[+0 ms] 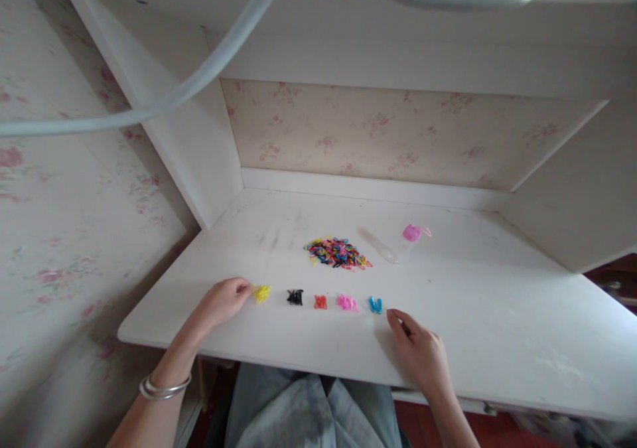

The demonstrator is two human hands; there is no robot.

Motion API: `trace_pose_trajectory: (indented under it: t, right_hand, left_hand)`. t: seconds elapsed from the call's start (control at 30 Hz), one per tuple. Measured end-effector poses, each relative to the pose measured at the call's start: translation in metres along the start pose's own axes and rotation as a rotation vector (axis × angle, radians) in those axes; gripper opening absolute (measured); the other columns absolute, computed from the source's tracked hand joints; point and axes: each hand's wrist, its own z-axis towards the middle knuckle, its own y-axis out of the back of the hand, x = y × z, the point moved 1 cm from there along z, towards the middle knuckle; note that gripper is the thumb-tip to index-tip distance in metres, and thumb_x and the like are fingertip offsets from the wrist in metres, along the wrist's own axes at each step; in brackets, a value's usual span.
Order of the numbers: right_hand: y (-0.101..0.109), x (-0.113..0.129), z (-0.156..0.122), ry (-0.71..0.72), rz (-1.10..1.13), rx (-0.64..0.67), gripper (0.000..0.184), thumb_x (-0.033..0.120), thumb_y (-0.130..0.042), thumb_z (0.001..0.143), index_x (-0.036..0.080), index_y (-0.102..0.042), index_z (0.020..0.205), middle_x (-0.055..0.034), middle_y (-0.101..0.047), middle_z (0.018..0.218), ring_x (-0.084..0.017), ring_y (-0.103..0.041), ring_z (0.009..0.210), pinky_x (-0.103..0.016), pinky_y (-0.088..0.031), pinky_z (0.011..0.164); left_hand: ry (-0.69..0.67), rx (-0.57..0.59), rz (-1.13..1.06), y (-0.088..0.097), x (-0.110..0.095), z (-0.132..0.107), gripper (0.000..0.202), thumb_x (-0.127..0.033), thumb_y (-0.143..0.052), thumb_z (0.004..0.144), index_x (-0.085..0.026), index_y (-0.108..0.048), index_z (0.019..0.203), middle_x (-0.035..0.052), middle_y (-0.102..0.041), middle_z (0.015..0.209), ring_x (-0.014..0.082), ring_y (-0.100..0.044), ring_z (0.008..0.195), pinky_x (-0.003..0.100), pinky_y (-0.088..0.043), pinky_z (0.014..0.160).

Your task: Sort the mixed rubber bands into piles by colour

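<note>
My left hand (226,300), a bangle on its wrist, has its fingers pinched together at the left edge of a small yellow pile of rubber bands (261,293). To the right, in a row, lie black rubber bands (295,297), red ones (320,302), pink ones (347,302) and blue ones (375,305). My right hand (417,348) rests on the desk just right of the blue ones, thumb and forefinger closed. What either pinch contains is too small to see. Behind the row lies a heap of mixed-colour rubber bands (338,253).
A clear plastic tube (381,247) lies right of the heap, with a pink cap with a loop (412,233) beyond it. The white desk (472,328) has side panels and a shelf above. A pale curved tube (199,76) crosses the upper view.
</note>
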Motion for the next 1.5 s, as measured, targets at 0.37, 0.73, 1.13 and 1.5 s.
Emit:
trace_pose_trajectory:
  t: [0.37, 0.73, 1.13, 1.5]
  right_hand:
    - [0.001, 0.0, 0.0, 0.01, -0.005, -0.004, 0.047, 0.058, -0.033, 0.085, 0.029, -0.068, 0.098, 0.0, -0.069, 0.068, -0.017, -0.065, 0.068, -0.022, -0.04, 0.059]
    - [0.0, -0.001, 0.0, 0.023, 0.007, -0.019, 0.048, 0.058, -0.033, 0.085, 0.028, -0.069, 0.098, -0.0004, -0.068, 0.066, -0.017, -0.065, 0.067, -0.022, -0.04, 0.06]
    - [0.001, 0.001, 0.0, 0.011, 0.001, -0.008, 0.046, 0.057, -0.034, 0.085, 0.029, -0.069, 0.098, 0.0006, -0.069, 0.067, -0.017, -0.065, 0.068, -0.022, -0.04, 0.058]
    - [0.001, 0.001, -0.001, 0.013, 0.034, -0.029, 0.047, 0.057, -0.034, 0.086, 0.028, -0.069, 0.096, 0.0005, -0.068, 0.067, -0.017, -0.064, 0.067, -0.021, -0.04, 0.059]
  left_hand:
    - [-0.025, -0.044, -0.011, 0.0, 0.008, 0.004, 0.032, -0.042, -0.041, 0.083, -0.02, -0.064, 0.088, 0.0046, -0.071, 0.091, 0.0173, -0.063, 0.084, 0.023, -0.043, 0.071]
    - [-0.11, -0.034, -0.085, -0.011, 0.012, 0.009, 0.032, -0.037, -0.042, 0.083, -0.021, -0.066, 0.096, 0.0036, -0.07, 0.102, 0.017, -0.064, 0.094, 0.023, -0.046, 0.082]
    - [-0.095, -0.039, -0.086, -0.008, 0.009, 0.007, 0.031, -0.035, -0.042, 0.083, -0.021, -0.066, 0.096, 0.004, -0.069, 0.102, 0.0183, -0.062, 0.096, 0.026, -0.045, 0.086]
    - [-0.037, -0.344, -0.093, -0.017, 0.011, -0.006, 0.03, -0.032, -0.04, 0.084, -0.019, -0.062, 0.1, 0.0049, -0.067, 0.103, 0.0173, -0.061, 0.094, 0.026, -0.045, 0.086]
